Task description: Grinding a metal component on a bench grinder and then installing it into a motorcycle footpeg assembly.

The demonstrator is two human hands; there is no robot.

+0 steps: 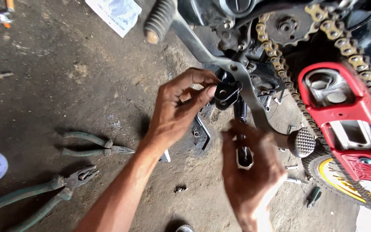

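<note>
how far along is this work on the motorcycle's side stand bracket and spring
Done: the drive chain sits exposed on its sprocket, and two pliers lie used on the floor. In hand: the left hand pinches the black bracket; the right hand grips the stand piece under the spring. Left: loose bolts still lie beside the wheel.

Left hand (181, 107) fingers pinched; right hand (250, 172) curled, gripping.

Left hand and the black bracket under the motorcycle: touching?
Touching. The head view shows the left hand with thumb and fingertips pinched on the black bracket beside the silver lever arm, no gap visible.
</note>
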